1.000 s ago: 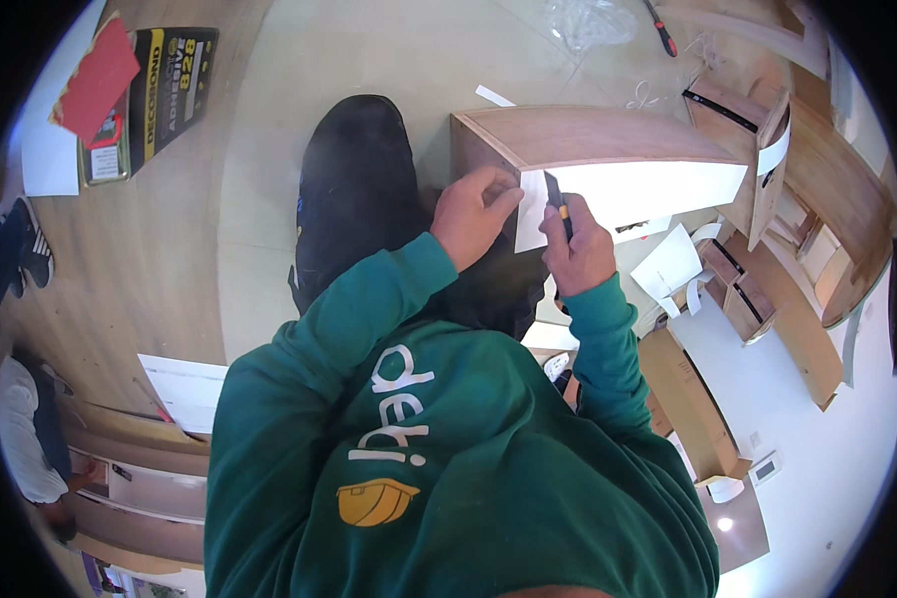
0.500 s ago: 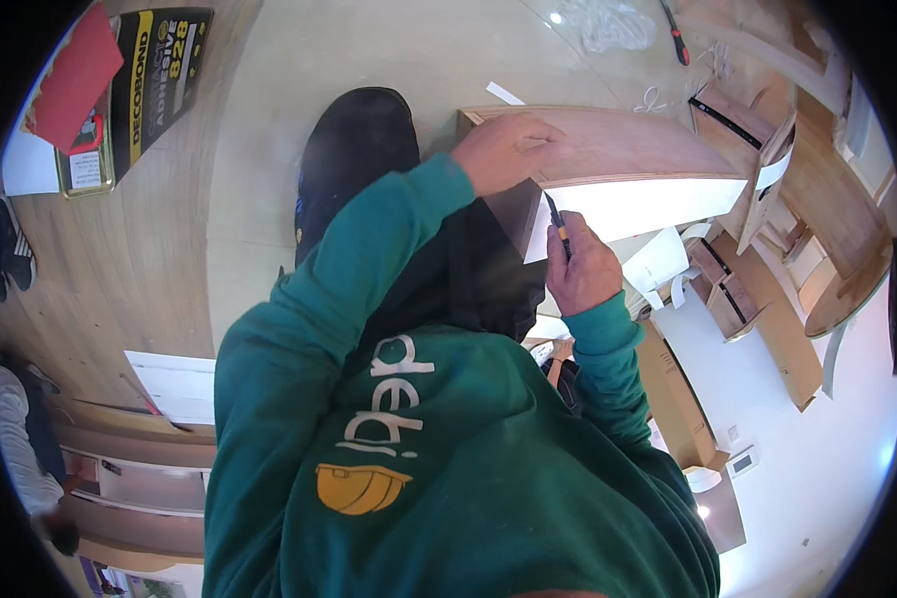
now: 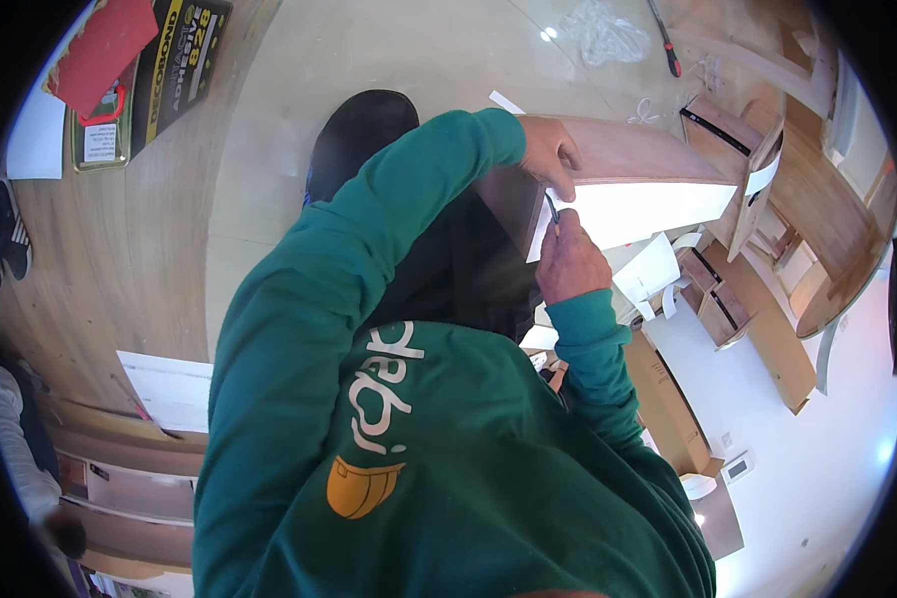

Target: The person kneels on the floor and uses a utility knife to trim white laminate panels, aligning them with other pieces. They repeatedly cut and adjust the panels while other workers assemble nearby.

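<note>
A curved wooden box [image 3: 633, 152] with a bright white front face [image 3: 643, 211] lies in front of me. My left hand [image 3: 553, 154] is over its near left corner, closed on the edge, with bent fingers reaching down onto the white face. Just below, my right hand [image 3: 573, 257] is closed around a slim cutter knife [image 3: 552, 208]. The dark tip of the knife points up at the corner, close to my left fingertips. My right fingers cover most of its handle.
Curved wooden pieces [image 3: 837, 234] and an open drawer box [image 3: 718, 125] stand at right. A red-handled screwdriver [image 3: 674, 60] and clear plastic [image 3: 608, 35] lie on the floor. An adhesive tin [image 3: 174, 75] with a red sheet [image 3: 105, 55] is upper left. Another person's sleeve [image 3: 15, 439] shows far left.
My left hand has moved right and down, its fingers bending from stretched out to curled over the box edge. The right hand with the cutter knife has shifted slightly left, nearer the left hand.
</note>
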`<state>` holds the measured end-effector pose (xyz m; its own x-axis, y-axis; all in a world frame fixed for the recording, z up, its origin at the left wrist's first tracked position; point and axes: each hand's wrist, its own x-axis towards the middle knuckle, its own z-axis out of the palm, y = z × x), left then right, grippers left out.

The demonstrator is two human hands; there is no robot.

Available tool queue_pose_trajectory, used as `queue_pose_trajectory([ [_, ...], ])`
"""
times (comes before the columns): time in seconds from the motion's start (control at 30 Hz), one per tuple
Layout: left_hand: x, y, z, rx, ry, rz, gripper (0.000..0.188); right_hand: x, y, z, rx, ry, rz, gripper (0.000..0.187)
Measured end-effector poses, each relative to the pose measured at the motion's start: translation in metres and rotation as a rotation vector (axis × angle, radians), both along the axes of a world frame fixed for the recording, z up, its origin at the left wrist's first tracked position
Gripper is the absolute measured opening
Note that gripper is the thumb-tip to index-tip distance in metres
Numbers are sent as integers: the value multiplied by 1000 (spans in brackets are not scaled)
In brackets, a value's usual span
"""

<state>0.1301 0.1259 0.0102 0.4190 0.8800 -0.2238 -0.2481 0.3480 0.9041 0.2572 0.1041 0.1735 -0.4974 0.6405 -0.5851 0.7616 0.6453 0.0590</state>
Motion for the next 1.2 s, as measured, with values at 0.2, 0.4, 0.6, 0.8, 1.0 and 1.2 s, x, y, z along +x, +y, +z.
queue_pose_trajectory([
  [0.2, -3, -4, 1, -54, -81, 35, 67, -6, -7, -4, 4, -79, -40, 13],
  [0.4, 0, -4, 0, -77, -107, 47, 65, 1, -2, -13, -42, -89, -43, 18],
  [0.6, -2, -2, -1, -91, -115, 59, 64, 1, 0, -20, -46, -39, -40, 18],
  [0.8, -7, -3, 5, -116, -75, 77, 65, 6, -3, -7, -40, -8, -57, 16],
  [1.0, -2, -6, 7, -123, -56, 91, 62, 6, -6, -10, -49, -34, -101, 17],
  [1.2, 20, -24, 8, -18, 108, 383, 50, 13, -9, -23, -23, -3, -74, 16],
])
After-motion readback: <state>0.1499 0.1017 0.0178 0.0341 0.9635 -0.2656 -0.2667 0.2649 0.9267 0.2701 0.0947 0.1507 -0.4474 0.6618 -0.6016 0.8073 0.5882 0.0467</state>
